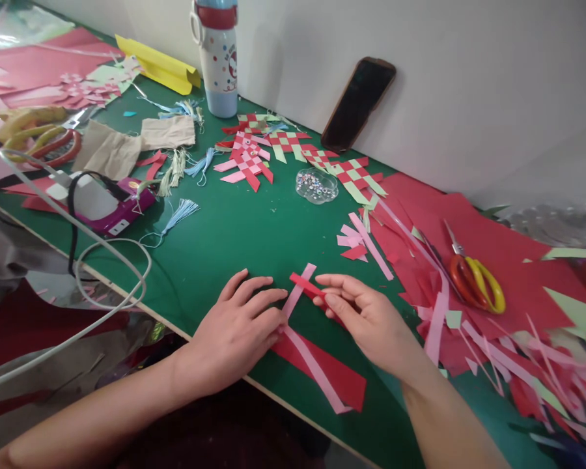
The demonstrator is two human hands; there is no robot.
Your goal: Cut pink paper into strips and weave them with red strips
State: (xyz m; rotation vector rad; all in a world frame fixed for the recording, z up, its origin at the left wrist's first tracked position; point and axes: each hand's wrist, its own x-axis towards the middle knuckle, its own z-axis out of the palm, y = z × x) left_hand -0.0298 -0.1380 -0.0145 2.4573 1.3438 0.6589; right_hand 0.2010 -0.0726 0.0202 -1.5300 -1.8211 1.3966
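Nearest us, at the front edge of the green counter, our left hand lies open and flat, fingertips pressing on a pink strip, while our right hand pinches the end of a narrow red strip that crosses the pink strip between the two hands. Below them a wide red band lies at the counter's edge. Farther right, scissors rest on red paper; beyond, a clear dish of beads, woven paper pieces, a phone leaning on the wall and a bottle.
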